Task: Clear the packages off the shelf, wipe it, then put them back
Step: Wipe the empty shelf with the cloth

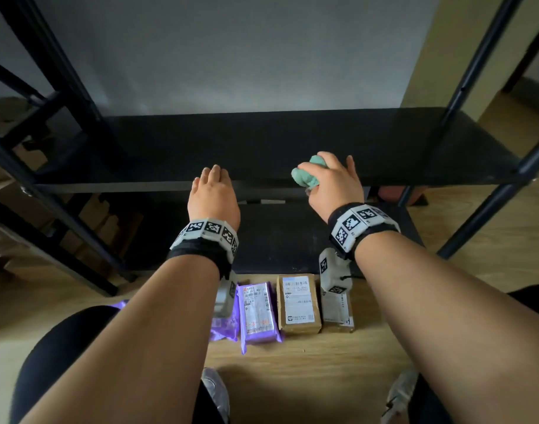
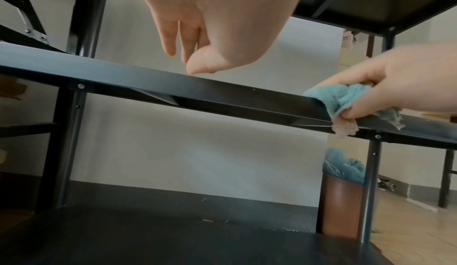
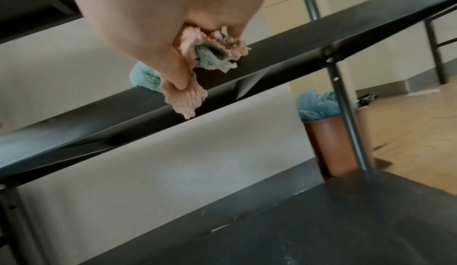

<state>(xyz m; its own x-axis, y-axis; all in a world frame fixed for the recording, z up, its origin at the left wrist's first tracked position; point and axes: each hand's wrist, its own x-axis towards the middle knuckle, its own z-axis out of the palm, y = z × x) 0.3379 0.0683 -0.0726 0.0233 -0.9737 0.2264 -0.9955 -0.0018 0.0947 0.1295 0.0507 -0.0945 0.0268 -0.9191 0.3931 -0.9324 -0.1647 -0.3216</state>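
Note:
The black shelf (image 1: 292, 142) stands bare in front of me. My right hand (image 1: 332, 179) grips a crumpled teal and pink cloth (image 1: 308, 175) at the shelf's front edge, right of centre. The same cloth (image 2: 338, 99) hangs over the edge beside the right hand (image 2: 395, 85), and in the right wrist view the cloth (image 3: 195, 81) is bunched in the right hand (image 3: 173, 54). My left hand (image 1: 211, 191) rests at the front edge with relaxed fingers and holds nothing; its fingers (image 2: 170, 40) hang loosely. Purple packages (image 1: 259, 313) and brown boxes (image 1: 298, 304) lie in a row on the floor.
A lower black shelf (image 1: 277, 240) sits beneath the bare one, an upper shelf (image 2: 383, 5) above. Black frame posts (image 1: 482, 56) flank both sides. A brown bin (image 2: 343, 201) with a blue liner stands behind the right post. Cardboard (image 1: 103, 221) lies at left. My knees and shoes are below.

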